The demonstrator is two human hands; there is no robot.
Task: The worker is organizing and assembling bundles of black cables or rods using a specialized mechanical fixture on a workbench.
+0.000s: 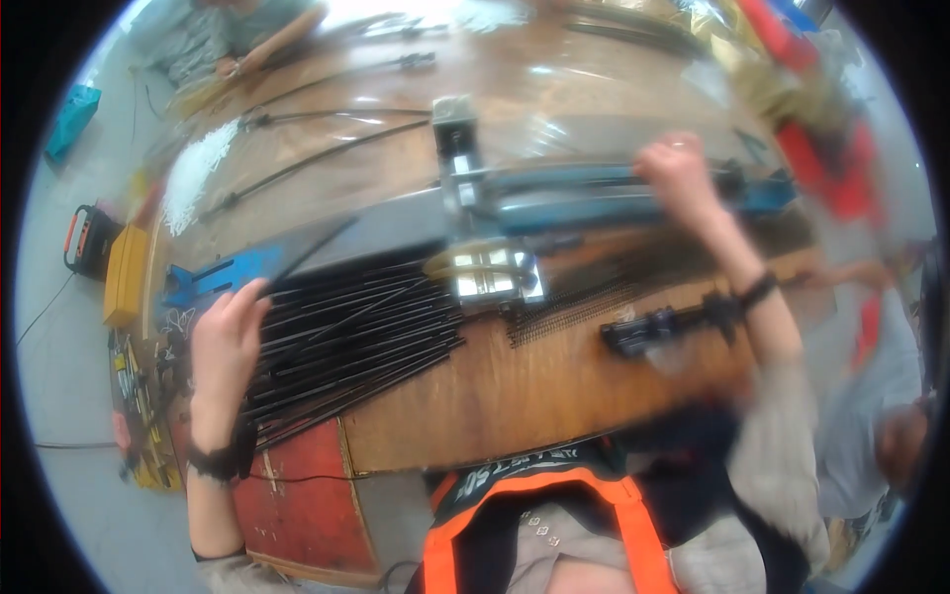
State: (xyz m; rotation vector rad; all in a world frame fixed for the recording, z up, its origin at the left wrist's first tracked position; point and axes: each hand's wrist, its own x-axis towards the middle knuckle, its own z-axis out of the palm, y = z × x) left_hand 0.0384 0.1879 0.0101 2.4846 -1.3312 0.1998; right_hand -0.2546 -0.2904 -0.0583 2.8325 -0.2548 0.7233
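Note:
My left hand (230, 332) is closed, with a thin dark rod (322, 244) slanting up and to the right from its fingertips. Below and beside it lies a heap of long black rods (346, 342) on the wooden table. Farther right, my right hand (678, 176) is curled into a fist over a long blue metal bar fixture (584, 203). Motion blur hides what its fingers hold, if anything. Between the hands stands a shiny metal block (490, 274) with a yellowish loop over it. Dark coil springs (574, 307) lie just right of the block.
Black clamp-like parts (643, 332) lie near the table's right front. A blue bracket (223, 275), a pile of white thin pieces (201, 178) and a yellow box (124, 275) are at the left. People are at the far left and along the right side.

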